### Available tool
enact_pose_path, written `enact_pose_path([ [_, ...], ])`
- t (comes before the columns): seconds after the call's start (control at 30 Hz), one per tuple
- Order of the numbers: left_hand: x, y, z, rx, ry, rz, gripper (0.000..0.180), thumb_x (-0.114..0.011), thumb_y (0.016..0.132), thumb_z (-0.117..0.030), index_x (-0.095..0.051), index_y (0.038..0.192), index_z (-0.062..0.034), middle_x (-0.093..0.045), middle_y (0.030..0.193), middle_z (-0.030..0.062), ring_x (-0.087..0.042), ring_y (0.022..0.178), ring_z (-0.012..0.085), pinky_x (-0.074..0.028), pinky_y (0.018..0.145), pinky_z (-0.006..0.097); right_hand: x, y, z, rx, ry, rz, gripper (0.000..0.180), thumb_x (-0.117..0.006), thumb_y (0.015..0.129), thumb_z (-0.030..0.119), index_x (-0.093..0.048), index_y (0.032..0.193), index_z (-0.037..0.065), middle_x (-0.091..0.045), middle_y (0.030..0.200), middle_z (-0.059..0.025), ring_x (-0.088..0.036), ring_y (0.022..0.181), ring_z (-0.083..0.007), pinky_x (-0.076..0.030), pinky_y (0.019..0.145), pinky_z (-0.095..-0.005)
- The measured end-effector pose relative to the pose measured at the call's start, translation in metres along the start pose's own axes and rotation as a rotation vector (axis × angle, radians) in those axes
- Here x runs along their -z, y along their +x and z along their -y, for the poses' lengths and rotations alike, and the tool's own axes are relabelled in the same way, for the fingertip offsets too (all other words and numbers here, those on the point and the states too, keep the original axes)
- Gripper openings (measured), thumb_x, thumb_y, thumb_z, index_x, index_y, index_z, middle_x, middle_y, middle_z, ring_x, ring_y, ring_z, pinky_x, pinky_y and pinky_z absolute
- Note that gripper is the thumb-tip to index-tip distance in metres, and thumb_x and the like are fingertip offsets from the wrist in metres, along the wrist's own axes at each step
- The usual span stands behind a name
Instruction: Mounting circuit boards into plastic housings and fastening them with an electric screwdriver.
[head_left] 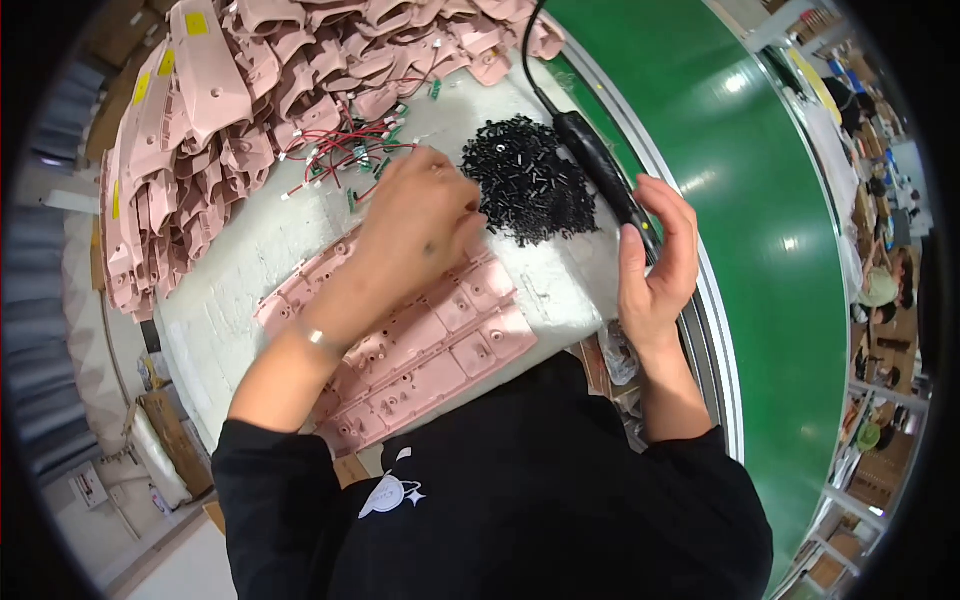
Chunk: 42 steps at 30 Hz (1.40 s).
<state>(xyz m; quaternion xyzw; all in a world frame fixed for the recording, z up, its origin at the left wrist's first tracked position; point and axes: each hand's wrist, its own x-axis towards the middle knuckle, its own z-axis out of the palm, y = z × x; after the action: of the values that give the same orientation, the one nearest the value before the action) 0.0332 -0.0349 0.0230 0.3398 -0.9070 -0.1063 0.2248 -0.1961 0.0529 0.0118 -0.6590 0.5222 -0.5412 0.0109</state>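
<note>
My left hand (428,205) is closed, its fingers curled down and slightly blurred, so anything in the fingertips is hidden. It hovers above two pink plastic housings (425,365), which lie side by side with their ribbed insides facing up. Just right of it a heap of small black parts (530,180) is spread on the table. My right hand (660,265) is open, thumb and fingers apart, cupped around the lower end of a black electric screwdriver (595,165). Whether it touches the screwdriver firmly I cannot tell.
Red wires with small green circuit boards (345,150) lie beyond my left hand. Many pink housings (210,100) are stacked along the far and left sides. A green conveyor belt (780,290) with a metal rail runs along the right. The screwdriver's cable (527,60) rises at the far edge.
</note>
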Motion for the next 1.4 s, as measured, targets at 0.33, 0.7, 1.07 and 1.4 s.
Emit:
enact_pose_path([
  [0.33,-0.046,0.024,-0.006,0.183,0.113,0.366,0.013,-0.059,0.07,-0.004,-0.06,0.082,-0.0075,-0.063,0.078,0.0158,-0.061,0.086,0.036,-0.045,0.072,0.052,0.032,-0.015,-0.01,-0.119,-0.036,0.006,0.025,-0.061,0.076,-0.006,-0.061,0.1,-0.002,-0.063,0.1,-0.0174,-0.062,0.092,-0.0314,-0.05,0.081,-0.0351],
  [0.7,0.053,-0.032,0.019,0.327,-0.529,-0.106,0.017,-0.066,0.073,-0.008,-0.058,0.086,-0.0029,-0.059,0.072,0.0083,-0.059,0.067,0.0181,-0.049,0.064,0.031,-0.015,0.032,-0.04,-0.068,-0.147,0.223,0.03,-0.061,0.077,0.003,-0.058,0.106,-0.002,-0.06,0.105,-0.0201,-0.058,0.099,-0.037,-0.045,0.09,-0.0408],
  [1.07,0.068,-0.141,0.033,0.902,-0.559,-0.203,0.016,-0.067,0.079,0.009,-0.061,0.092,0.0009,-0.066,0.085,0.0022,-0.061,0.078,0.0067,-0.052,0.07,0.021,-0.023,0.027,-0.07,-0.283,-0.173,0.442,0.045,-0.064,0.09,0.014,-0.048,0.13,0.001,-0.055,0.115,-0.0168,-0.056,0.097,-0.0232,-0.049,0.08,-0.0328],
  [1.4,0.041,-0.13,0.021,0.739,-0.146,-0.089,0.023,-0.073,0.069,0.002,-0.066,0.09,-0.0029,-0.066,0.074,0.0078,-0.063,0.07,0.0184,-0.051,0.064,0.029,-0.014,0.02,-0.062,-0.341,-0.151,0.421,0.046,-0.064,0.09,0.016,-0.048,0.13,0.001,-0.055,0.115,-0.0169,-0.056,0.097,-0.023,-0.049,0.079,-0.0325],
])
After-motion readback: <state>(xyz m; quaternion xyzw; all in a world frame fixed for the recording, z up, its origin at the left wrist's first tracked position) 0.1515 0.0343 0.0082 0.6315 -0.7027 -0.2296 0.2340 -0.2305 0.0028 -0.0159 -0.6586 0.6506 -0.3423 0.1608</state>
